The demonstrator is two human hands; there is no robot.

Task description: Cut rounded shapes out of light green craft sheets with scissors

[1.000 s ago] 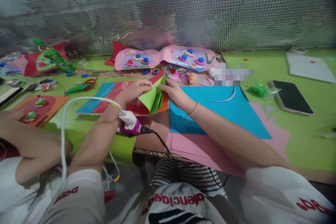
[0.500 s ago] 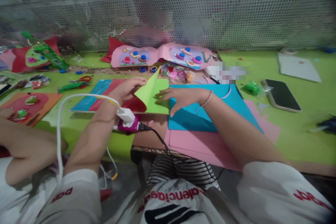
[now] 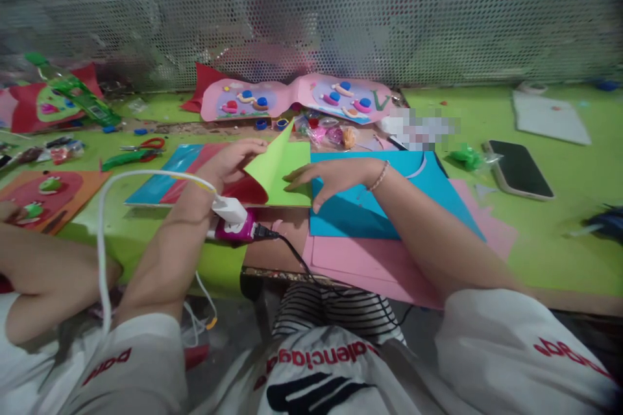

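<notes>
My left hand [image 3: 237, 161] grips the lifted sheet of light green paper [image 3: 267, 165], fingers behind its raised leaf. The sheet bends up over the rest of the pack, where more green shows on the right. Red paper [image 3: 187, 172] and a blue strip in shiny wrapping [image 3: 158, 175] lie under my left wrist. My right hand [image 3: 341, 176], wearing a beaded bracelet [image 3: 381, 176], is spread with its fingertips on the green paper near its right edge. Below that hand lies a large blue sheet [image 3: 365, 220], overlapping pink sheets [image 3: 370, 266].
A purple adapter with a white plug [image 3: 232, 220] sits in front of the papers, with white and black cables trailing. Scissors [image 3: 131, 154], a phone [image 3: 520, 168] and a pink card with clay figures [image 3: 296, 98] lie around. Another person's arm [image 3: 43, 259] rests at left.
The view has shifted slightly. Both hands keep nearly the same pose, the left still lifting the green leaf, the right fingers still on the paper.
</notes>
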